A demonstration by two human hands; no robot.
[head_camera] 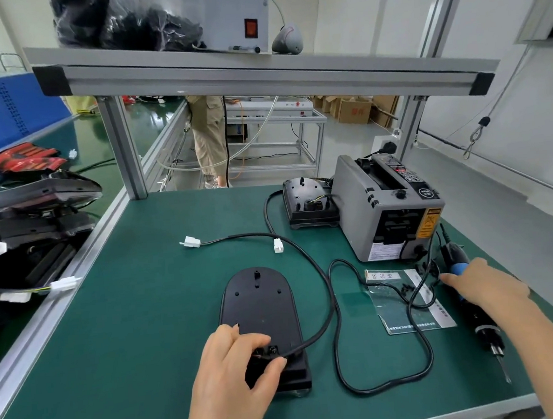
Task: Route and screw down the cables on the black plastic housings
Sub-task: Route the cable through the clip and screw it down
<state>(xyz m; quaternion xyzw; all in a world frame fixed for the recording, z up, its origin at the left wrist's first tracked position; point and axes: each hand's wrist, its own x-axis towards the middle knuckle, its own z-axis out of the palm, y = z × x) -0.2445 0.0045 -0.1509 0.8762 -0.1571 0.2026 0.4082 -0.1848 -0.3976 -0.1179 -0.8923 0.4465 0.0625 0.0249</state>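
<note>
Left hand pinches cable at housing's near end, close to table's front edge. Right hand, fingers straight, holds nothing, above screwdriver near right edge.

The left half of the green mat lies open, from the aluminium post down to the near edge. Only a white connector lies there, at the back. Right of the black housing, its cable and a second cable loop across the way to the plastic bag. The grey machine fills the far right corner. The screwdriver lies along the right edge, partly under the right hand. The left hand covers the housing's near end and pinches the cable there. A shelf hangs over the back edge.
</note>
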